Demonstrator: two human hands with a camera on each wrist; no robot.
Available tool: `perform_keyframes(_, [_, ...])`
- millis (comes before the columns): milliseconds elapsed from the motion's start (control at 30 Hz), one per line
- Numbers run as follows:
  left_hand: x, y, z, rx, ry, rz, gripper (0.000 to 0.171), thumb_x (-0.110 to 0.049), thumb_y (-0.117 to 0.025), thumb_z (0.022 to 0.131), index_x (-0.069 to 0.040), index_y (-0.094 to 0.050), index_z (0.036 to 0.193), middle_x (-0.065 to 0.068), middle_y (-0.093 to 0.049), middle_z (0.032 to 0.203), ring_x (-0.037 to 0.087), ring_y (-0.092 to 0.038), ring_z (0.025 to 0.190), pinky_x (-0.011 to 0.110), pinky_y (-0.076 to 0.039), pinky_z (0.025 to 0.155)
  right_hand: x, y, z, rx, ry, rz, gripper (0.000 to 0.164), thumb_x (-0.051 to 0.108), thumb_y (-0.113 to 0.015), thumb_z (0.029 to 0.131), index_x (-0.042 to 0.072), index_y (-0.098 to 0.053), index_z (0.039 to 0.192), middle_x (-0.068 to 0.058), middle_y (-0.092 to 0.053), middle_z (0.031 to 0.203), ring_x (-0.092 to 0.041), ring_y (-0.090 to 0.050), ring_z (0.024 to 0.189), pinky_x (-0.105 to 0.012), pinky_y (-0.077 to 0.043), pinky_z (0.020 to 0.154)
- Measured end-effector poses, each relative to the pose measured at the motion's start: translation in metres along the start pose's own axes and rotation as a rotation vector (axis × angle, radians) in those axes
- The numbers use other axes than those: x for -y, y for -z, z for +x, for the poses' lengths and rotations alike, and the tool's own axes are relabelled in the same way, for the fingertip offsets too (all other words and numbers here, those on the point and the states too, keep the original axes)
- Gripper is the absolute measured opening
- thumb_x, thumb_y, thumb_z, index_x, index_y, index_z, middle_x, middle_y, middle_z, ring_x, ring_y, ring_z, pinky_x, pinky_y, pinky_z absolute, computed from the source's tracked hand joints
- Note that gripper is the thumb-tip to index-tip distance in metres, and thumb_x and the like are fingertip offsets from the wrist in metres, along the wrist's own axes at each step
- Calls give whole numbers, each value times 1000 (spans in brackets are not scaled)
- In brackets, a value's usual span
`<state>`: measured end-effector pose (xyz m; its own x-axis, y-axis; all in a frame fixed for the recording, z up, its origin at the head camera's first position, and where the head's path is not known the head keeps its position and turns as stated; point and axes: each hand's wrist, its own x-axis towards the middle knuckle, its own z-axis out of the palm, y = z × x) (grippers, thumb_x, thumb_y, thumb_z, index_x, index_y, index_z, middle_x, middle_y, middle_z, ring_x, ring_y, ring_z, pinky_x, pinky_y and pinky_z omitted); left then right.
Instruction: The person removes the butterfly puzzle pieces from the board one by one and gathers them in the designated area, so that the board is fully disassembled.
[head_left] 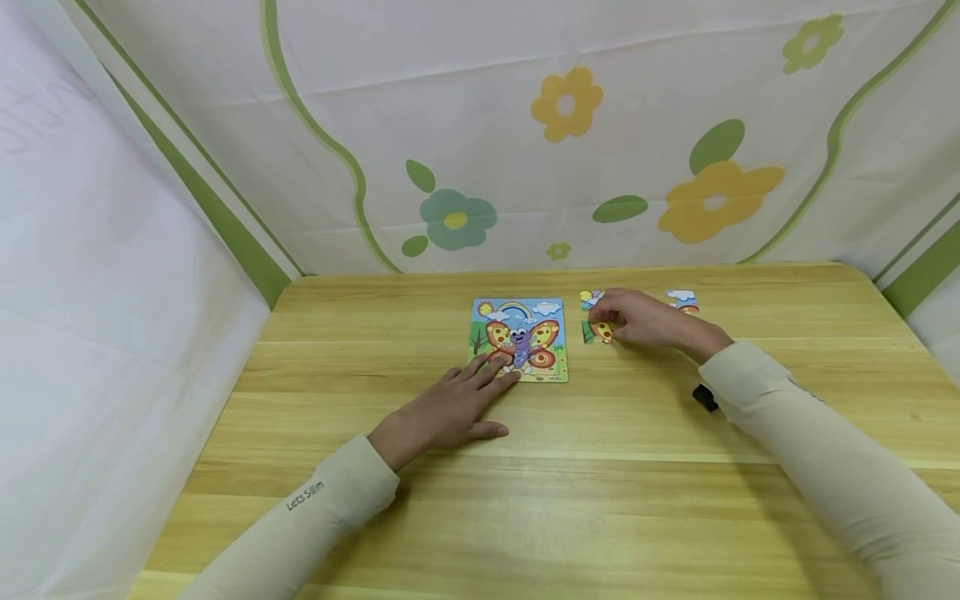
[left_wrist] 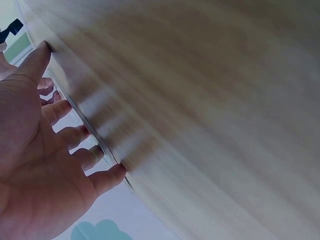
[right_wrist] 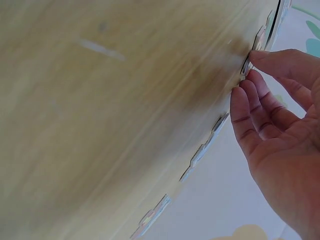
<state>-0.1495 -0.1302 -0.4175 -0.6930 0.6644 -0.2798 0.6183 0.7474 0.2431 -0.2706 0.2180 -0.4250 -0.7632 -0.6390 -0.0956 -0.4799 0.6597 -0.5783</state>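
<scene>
A square puzzle board with a purple butterfly, a sun and a rainbow lies flat at mid-table. My left hand rests on its lower left part, fingers spread, with the thumb on the wood; the left wrist view shows the fingertips along the board's edge. To the right of the board, my right hand pinches a puzzle piece between thumb and fingers, low over the table. Those fingers hide part of it and its neighbours. Another piece with a cloud lies beyond the right hand, partly covered by it.
In the right wrist view, two pieces lie apart on the table, one nearer the hand and one lower down. A small black object shows beside the right sleeve. A flowered cloth wall rises behind the wooden table.
</scene>
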Motion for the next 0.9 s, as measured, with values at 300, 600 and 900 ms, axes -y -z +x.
perform_keyframes(300, [0,0,0,2,3,-4,81,-56,-54,105,-20,-20,170,8,-11,178,36,-9,165,62,-28,126,-1,0,0,-4,5,-7,39,-18,-60,88,4,-74,118,-10,-65,106,-22,-55,92,-38,-49,80])
perform_keyframes(600, [0,0,0,-2,-2,3,81,-56,-54,105,-20,-20,170,8,-11,178,36,-10,165,62,-28,126,6,1,1,-52,10,-36,24,-4,-64,97,4,-74,117,-9,-67,107,-21,-61,93,-41,-55,84])
perform_keyframes(900, [1,-1,0,-9,-7,9,81,-56,-53,105,-20,-20,170,8,-11,178,36,-10,164,62,-29,125,20,-2,8,-100,49,-3,22,11,-55,109,5,-75,112,-10,-70,112,-18,-61,91,-43,-53,85])
